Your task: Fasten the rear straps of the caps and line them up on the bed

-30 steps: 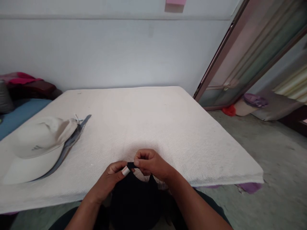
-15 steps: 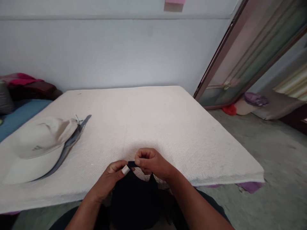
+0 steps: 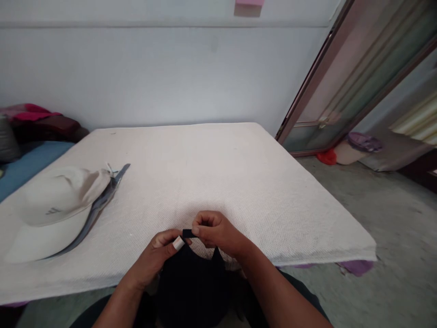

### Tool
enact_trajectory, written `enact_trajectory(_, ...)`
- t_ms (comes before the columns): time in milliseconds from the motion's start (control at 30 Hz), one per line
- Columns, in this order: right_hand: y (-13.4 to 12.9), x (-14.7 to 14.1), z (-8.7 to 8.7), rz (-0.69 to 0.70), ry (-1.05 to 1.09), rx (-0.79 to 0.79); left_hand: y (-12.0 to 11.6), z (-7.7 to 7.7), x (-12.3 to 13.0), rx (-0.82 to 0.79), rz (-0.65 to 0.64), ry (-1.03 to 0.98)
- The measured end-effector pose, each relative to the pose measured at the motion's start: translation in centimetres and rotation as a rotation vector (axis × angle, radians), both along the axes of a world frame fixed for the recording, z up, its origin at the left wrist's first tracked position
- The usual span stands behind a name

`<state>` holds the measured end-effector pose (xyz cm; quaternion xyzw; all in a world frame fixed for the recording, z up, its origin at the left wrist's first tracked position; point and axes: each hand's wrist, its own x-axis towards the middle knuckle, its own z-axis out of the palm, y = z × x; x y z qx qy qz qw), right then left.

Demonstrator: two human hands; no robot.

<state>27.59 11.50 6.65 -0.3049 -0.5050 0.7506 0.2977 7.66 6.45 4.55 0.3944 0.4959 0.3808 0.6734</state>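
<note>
A black cap (image 3: 194,287) rests at my lap, below the table's near edge, with a curved opening at its back. Its narrow black strap (image 3: 187,233) runs between my two hands above that opening. My left hand (image 3: 164,248) is closed in a pinch on the cap's edge at the strap's left end. A small white piece (image 3: 178,243), perhaps a tag or a bandage, shows at the left thumb tip. My right hand (image 3: 216,231) pinches the strap's other end between thumb and curled fingers. The cap's lower part is dark and hard to make out.
A white textured cover (image 3: 205,173) spreads over the table up to the wall. Left on it lie a cream cap (image 3: 61,196) and a grey-blue one (image 3: 92,218) beneath. Farther left is blue bedding (image 3: 41,159). A sliding door (image 3: 327,91) stands at the right.
</note>
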Motion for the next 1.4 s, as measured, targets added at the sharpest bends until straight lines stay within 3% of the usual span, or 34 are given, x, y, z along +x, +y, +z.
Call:
enact_trajectory(233,-0.05,0.05,0.12,0.040,-0.036,0.041,0.05,-0.43,-0.07,-0.027,0.067,0.033)
enact_trajectory(500,-0.01,0.04,-0.04,-0.030,-0.074,0.065,-0.01,-0.11,0.01,-0.005,0.006,-0.008)
enact_trajectory(800,0.09,0.12,0.00,0.024,-0.096,0.091,0.08,-0.89,-0.12,-0.077,0.070,0.026)
enact_trajectory(1167,0.07,0.62,0.55,0.121,-0.082,0.065,-0.06,-0.34,0.06,-0.084,0.055,0.001)
enact_trajectory(1400,0.14,0.89,0.46,0.160,-0.062,0.015,-0.26,-0.75,-0.15,-0.141,0.026,-0.029)
